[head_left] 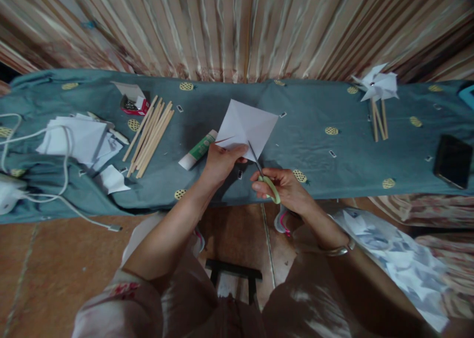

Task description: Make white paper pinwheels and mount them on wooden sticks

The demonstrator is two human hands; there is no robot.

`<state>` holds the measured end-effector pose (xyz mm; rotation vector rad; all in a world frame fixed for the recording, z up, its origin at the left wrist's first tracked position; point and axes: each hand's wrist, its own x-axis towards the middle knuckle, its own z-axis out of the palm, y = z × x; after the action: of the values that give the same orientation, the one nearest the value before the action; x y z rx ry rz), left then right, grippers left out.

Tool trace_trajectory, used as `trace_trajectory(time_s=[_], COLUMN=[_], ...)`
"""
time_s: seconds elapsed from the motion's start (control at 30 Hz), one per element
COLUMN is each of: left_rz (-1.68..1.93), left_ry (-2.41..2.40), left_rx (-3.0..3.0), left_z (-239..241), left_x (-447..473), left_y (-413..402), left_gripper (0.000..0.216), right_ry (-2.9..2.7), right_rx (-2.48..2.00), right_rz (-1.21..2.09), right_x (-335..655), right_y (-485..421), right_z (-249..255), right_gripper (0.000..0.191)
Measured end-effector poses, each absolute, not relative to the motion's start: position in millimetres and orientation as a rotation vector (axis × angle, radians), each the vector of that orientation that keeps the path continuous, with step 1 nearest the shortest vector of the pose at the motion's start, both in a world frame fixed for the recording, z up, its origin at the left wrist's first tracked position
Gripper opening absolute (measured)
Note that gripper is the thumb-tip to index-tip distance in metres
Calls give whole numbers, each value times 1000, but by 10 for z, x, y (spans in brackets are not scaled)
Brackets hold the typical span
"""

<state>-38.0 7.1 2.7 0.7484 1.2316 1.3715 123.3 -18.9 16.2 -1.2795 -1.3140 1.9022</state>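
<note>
A white square of paper (pixel 242 123) with crease lines is pinched at its near left side by my left hand (pixel 224 159). One slit runs in from its left edge, just above my fingers. My right hand (pixel 283 186) grips the green handles of a pair of scissors (pixel 259 167), whose blades lie across the paper's lower right part, pointing toward the middle. A glue stick (pixel 198 149) with a green label lies on the cloth beside my left hand.
Wooden sticks (pixel 150 138), an open red box (pixel 134 103) of small metal pieces and a stack of paper (pixel 79 138) lie left, near a white cable (pixel 66 170). Paper pinwheels (pixel 379 85) on sticks and a phone (pixel 452 161) lie right. A bag (pixel 392 259) hangs below the table edge.
</note>
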Motion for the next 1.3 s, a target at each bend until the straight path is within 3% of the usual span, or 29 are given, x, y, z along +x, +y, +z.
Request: trace_trajectory(time_s=[1.3], left_rz=[1348], left_ry=[1214], left_rx=[695], left_z=[65], left_x=[-334], left_y=[35], left_gripper=[17], right_ry=[-1332], right_rx=[-1268], right_rz=[1852], right_x=[1238], right_y=[-180], right_z=[96], right_gripper=[36])
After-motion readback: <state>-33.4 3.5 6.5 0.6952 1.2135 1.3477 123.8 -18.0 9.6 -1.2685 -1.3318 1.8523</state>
